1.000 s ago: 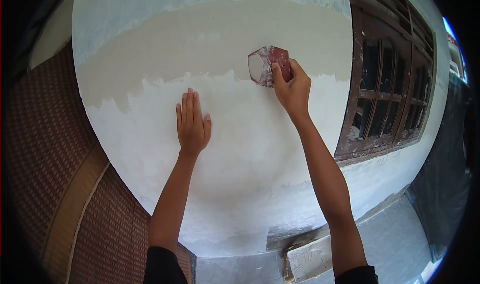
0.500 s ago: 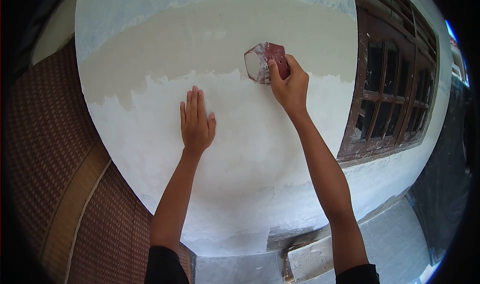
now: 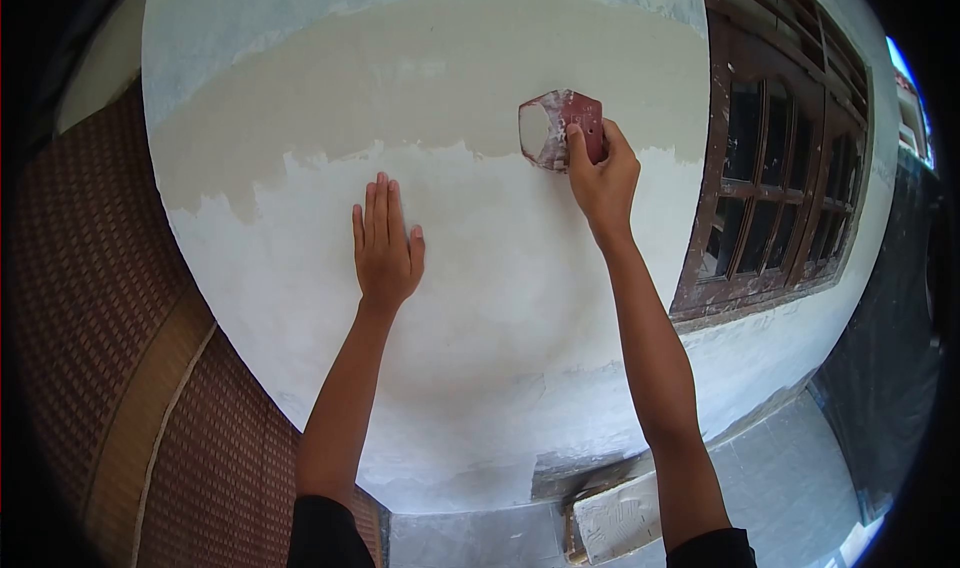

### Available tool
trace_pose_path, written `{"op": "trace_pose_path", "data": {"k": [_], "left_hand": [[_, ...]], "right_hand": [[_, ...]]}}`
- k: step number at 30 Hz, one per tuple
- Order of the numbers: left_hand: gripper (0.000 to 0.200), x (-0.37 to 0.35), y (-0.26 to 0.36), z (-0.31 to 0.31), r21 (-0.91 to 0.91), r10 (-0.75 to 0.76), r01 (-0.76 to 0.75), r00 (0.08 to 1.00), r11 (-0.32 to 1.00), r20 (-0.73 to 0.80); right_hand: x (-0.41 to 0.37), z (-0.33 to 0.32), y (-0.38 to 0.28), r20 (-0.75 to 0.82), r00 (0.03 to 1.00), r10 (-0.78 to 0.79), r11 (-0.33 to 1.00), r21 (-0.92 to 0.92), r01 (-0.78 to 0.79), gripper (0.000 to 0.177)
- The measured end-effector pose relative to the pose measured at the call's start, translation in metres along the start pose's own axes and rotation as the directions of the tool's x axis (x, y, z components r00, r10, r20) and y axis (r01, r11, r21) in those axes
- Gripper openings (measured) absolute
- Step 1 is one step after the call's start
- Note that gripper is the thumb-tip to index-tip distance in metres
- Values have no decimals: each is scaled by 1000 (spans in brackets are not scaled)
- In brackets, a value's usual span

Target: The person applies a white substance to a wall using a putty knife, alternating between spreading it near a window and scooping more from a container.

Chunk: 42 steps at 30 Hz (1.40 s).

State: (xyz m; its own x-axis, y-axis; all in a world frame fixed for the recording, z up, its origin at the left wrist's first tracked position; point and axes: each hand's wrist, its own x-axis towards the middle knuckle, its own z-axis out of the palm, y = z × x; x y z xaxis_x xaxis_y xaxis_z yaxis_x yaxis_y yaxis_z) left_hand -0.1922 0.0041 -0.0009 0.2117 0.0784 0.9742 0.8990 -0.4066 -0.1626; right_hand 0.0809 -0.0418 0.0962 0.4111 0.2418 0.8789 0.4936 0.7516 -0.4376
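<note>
My right hand (image 3: 607, 180) grips a dark red putty spreader (image 3: 583, 114), thumb on its near face. White smears and a pale patch of putty (image 3: 537, 131) cover the left side of the spreader. It is held at the wall (image 3: 480, 278), over the lower border of a beige-grey band (image 3: 330, 78); whether its edge touches the surface is hard to tell. Left of it, my left hand (image 3: 385, 253) lies flat on the white part of the wall, below that ragged border, with fingers stretched up and nothing in it.
A brown wooden window (image 3: 765, 173) with dark panes is set in the wall at right. Brown woven matting (image 3: 90, 298) hangs at left. Below, a whitish, putty-stained slab or tray (image 3: 620, 518) rests on the grey floor (image 3: 790, 468). Dark sheeting (image 3: 885, 298) stands at far right.
My right hand has moved a little to the right along the wall with the putty spreader. The left hand stays flat in its place; the view has shifted slightly.
</note>
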Motion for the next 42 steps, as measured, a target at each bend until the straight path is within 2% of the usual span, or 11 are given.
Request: {"op": "trace_pose_path", "data": {"k": [4,7,12,14,17,20,24,28,35,38,42], "left_hand": [[64,0,3,-1,7,-12,13,1000,1000,-4],[64,1,4,1,10,-10,10,1000,1000,-8],[64,1,1,-1,24,-13,13,1000,1000,-15],[64,0,2,0,23,-10,10,1000,1000,-18],[64,0,2,0,42,-15,16,1000,999,-18],[63,0,5,0,36,-16,17,999,999,-30],[63,2,5,1,25,-12,13,1000,1000,-14],[63,1,2,-2,18,-4,4,1000,1000,4],[63,0,4,0,25,-1,1,1000,1000,-5],[62,2,5,0,51,-3,5,999,999,-43],[62,2,6,1,63,-4,7,999,998,-41]], "right_hand": [[5,-31,13,-121,990,78,993,93,-67,24],[-4,-14,-5,8,1000,-9,968,252,7,23],[-14,20,-26,181,983,-37,999,-18,41,27],[-4,6,-5,18,997,-75,997,31,74,22],[13,-49,28,-78,988,133,991,14,-132,25],[22,-77,52,-221,975,29,991,135,1,20],[8,-37,6,-39,999,1,952,304,11,22],[-10,18,-32,199,976,-88,996,42,82,24],[21,-54,33,-83,993,85,996,0,-85,24],[33,-90,56,-240,966,94,990,122,-66,23],[22,-58,14,-45,998,44,949,314,-27,24]]}}
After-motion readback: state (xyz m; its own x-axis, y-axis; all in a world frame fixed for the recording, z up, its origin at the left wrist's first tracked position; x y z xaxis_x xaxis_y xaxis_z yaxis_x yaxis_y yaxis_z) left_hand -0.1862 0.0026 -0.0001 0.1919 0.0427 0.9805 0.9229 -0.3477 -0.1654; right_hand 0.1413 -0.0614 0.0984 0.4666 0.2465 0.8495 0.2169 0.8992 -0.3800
